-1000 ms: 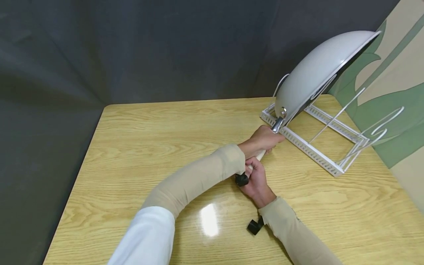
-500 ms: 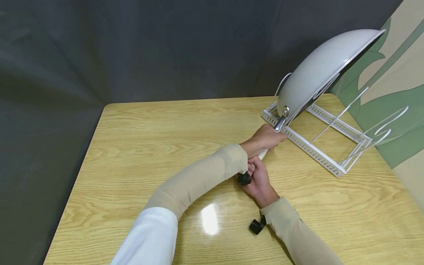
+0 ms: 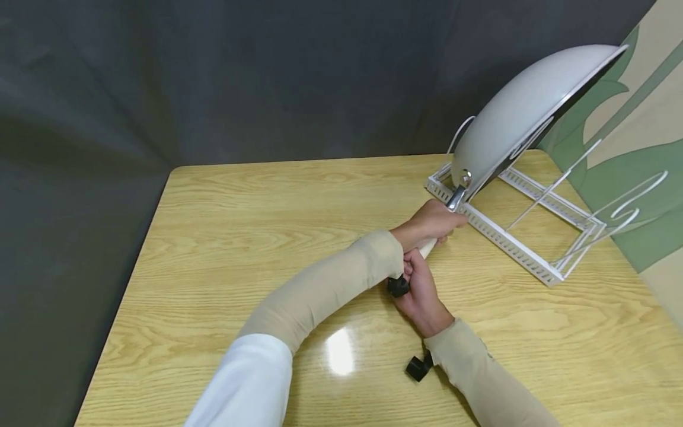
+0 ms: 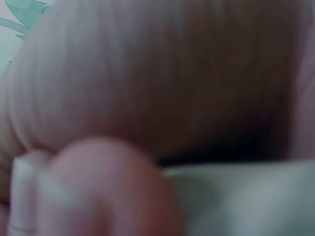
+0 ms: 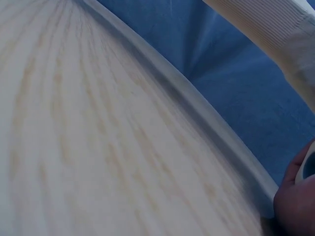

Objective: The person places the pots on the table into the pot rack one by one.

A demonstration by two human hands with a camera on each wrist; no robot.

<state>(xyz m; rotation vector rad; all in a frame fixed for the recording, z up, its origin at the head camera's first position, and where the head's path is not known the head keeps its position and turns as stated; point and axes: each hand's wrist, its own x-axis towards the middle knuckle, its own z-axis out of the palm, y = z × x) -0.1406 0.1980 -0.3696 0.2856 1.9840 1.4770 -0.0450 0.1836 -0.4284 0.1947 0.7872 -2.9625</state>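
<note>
A wok with a pale grey outside and a dark inside stands tilted on its side in a white wire rack. Its cream handle points down toward me, joined to the pan by a metal collar. My left hand grips the handle just below that collar. Lower down, my right hand holds the handle's end, partly behind the left forearm. Blurred fingers fold against the pale handle in the left wrist view. At the right wrist view's edge, part of the right hand shows around the handle's end.
The rack's wire dividers rise at its right end. A dark curtain hangs behind the wooden table, and a wall with green leaf shapes stands at the right. Black wrist-camera mounts stick out by the hands.
The head view has shifted slightly, so everything sits a little farther right in it. Both hands keep their grip, and the wok holds its place in the rack.
</note>
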